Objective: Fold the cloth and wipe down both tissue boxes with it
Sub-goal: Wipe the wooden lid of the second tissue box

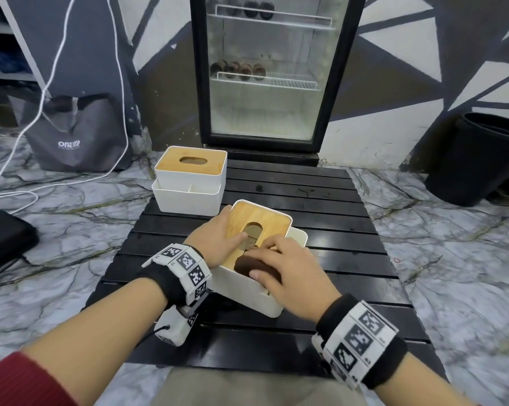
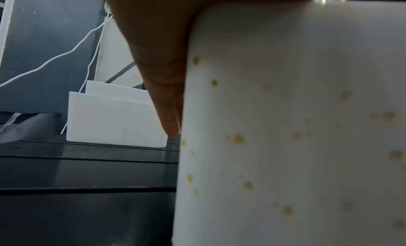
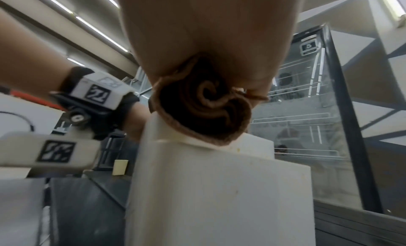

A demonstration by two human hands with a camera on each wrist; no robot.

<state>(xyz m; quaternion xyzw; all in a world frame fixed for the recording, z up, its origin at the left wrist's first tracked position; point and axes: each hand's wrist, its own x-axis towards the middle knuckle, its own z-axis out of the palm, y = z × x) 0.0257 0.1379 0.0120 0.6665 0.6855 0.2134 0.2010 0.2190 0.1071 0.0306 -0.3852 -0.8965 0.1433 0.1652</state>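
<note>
Right hand (image 1: 291, 276) fingers bunch the cloth (image 1: 249, 266) on near tissue box (image 1: 247, 288); left hand (image 1: 215, 241) flat, steadying lid. Risk: wad unrolls, box skids on desk (image 1: 350, 218).

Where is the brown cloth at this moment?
In the head view the brown cloth lies bunched under the right hand, on the near corner of the nearer tissue box; the left hand steadies the box.

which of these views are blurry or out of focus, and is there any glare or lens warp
Head view: sharp, wide-angle warp bows the fridge, soft sheen on the black table. Left wrist view: the near tissue box fills the frame out of focus, its yellowish spots smeared. Right wrist view: soft overall, the cloth fairly clear, ceiling lights glare as streaks.
</note>
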